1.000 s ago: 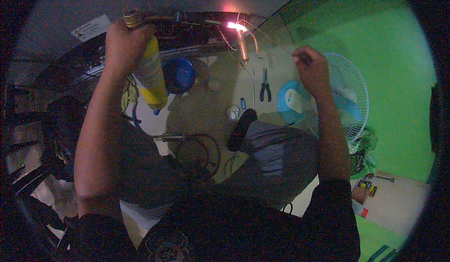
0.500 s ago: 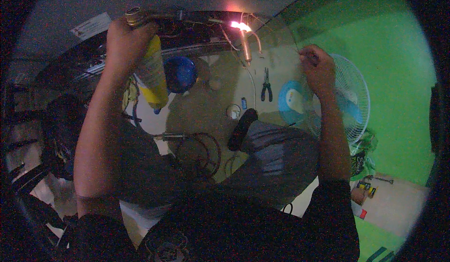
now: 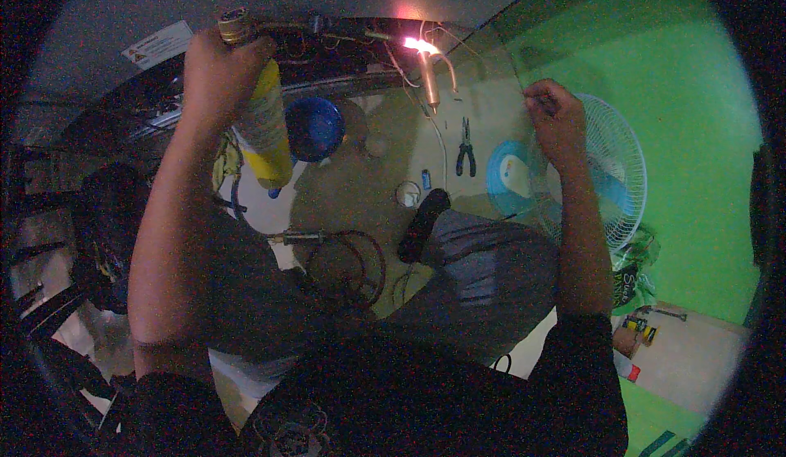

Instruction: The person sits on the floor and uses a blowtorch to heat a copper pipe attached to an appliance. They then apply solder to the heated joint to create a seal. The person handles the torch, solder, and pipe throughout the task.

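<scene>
Viewed from above, we raise both forearms from the lower edge of the frame toward overhead pipework. Our left hand [image 3: 217, 68] is clenched around the upper part of a yellow gas cylinder [image 3: 266, 126], which hangs tilted below the fist, its brass valve [image 3: 234, 23] showing just above the knuckles; the left arm is extended nearly straight. From the valve a dark torch tube [image 3: 344, 27] runs rightward to a bright flame [image 3: 419, 45], which plays on the top of a copper pipe [image 3: 429, 81]. Our right hand [image 3: 555, 117], wrist bent and fingers pinched together, grasps a thin rod [image 3: 491, 56] that arcs up and left toward the flame. Far below on the floor lie a blue bowl [image 3: 315, 127], pliers [image 3: 466, 148] and a coiled hose [image 3: 352, 265]; a standing fan [image 3: 610, 171] sits behind the right forearm.
</scene>
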